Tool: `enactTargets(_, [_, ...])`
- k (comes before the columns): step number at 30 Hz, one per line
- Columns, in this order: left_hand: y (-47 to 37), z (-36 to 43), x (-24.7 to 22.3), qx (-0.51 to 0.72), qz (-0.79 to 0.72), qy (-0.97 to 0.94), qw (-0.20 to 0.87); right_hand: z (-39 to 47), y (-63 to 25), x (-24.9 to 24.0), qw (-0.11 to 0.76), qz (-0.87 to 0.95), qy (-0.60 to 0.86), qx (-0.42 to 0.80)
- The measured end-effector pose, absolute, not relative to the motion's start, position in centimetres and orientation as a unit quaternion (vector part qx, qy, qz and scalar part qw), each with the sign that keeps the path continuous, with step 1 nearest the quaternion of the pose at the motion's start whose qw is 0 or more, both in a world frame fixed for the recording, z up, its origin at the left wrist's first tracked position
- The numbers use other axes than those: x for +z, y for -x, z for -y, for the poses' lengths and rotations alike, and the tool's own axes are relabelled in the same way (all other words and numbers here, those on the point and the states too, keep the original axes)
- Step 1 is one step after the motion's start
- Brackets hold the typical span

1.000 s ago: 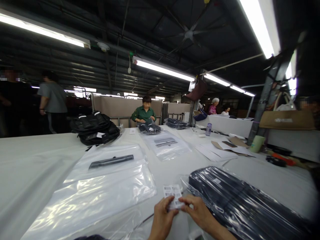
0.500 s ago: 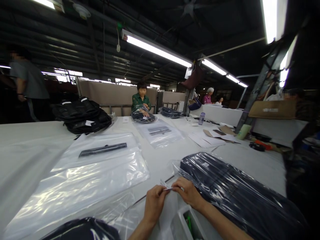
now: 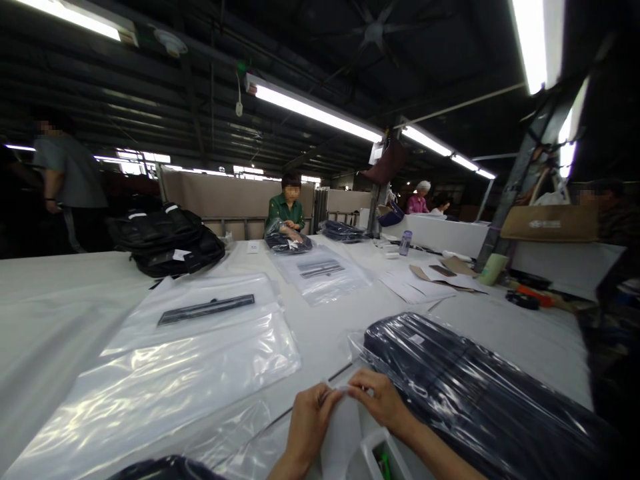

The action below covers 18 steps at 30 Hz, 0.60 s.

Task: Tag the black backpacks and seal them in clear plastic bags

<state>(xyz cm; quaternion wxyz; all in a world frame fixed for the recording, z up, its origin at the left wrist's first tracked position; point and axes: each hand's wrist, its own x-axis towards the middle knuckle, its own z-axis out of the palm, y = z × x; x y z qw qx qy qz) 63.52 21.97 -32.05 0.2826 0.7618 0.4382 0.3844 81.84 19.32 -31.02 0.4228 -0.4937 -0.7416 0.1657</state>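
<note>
Both hands meet at the lower middle of the view, fingertips close together. My left hand (image 3: 311, 417) pinches one side of a small pale strip or sheet (image 3: 341, 389); my right hand (image 3: 376, 399) pinches the other side. Whitish paper or film (image 3: 341, 433) hangs below the fingers. Just beneath my right wrist is a grey-white container (image 3: 373, 453) with something green inside. A dark item in clear plastic (image 3: 465, 380) lies to the right. Bottom left, another dark plastic-wrapped item (image 3: 165, 469) is partly cut off.
Clear plastic bags (image 3: 200, 360) cover the table's left. Black bags (image 3: 167, 240) stand behind them. Across the table, a person in green (image 3: 286, 212) handles a wrapped item. Papers (image 3: 417, 288), a bottle (image 3: 405, 243) and a green roll (image 3: 493, 269) are at right.
The view has tilted up slightly, so the scene sits a little lower. The pale piece between my fingers has changed angle. The person at far left has shifted a little.
</note>
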Motion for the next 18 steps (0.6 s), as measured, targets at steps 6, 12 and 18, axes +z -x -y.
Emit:
enactTargets(6, [-63.6, -23.0, -32.7, 0.400, -0.425, -0.736, 0.343, -19.9, -81.8, -31.9, 0.443, 0.739, 0.489, 0.138])
enactTargets(12, [-63.7, -24.0, -33.6, 0.395, -0.447, -0.722, 0.351, -20.3, -82.3, -32.9, 0.411, 0.801, 0.431, 0.063])
enactTargets(18, [-63.2, -24.8, -34.5, 0.338, -0.480, -0.729, 0.352, -20.3, -82.7, -32.8, 0.492, 0.704, 0.481, 0.178])
